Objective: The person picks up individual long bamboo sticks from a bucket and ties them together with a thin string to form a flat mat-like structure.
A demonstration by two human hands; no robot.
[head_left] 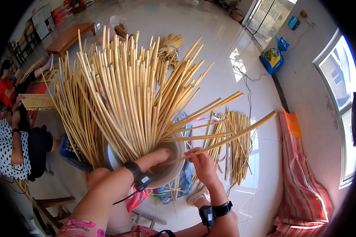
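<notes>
A pale bucket (173, 172) stands before me, packed with a tall sheaf of straw-coloured plant stalks (124, 94) fanning upward and to the right. My left hand (159, 155) reaches over the bucket's mouth beside the stalks' lower ends; its fingertips are hidden. My right hand (203, 166), at the bucket's right side, is closed in a pinch round one long stalk (241, 134). That stalk slants up to the right, and its lower end lies over the bucket close to my left hand. Black bands with small boxes are on both wrists.
More stalks (239, 146) lie on the tiled floor at right. A striped red cloth (300, 177) leans by the wall. At left sit a person in a dotted top (12, 146) and one in red (6, 91). A wooden bench (69, 39) stands farther back.
</notes>
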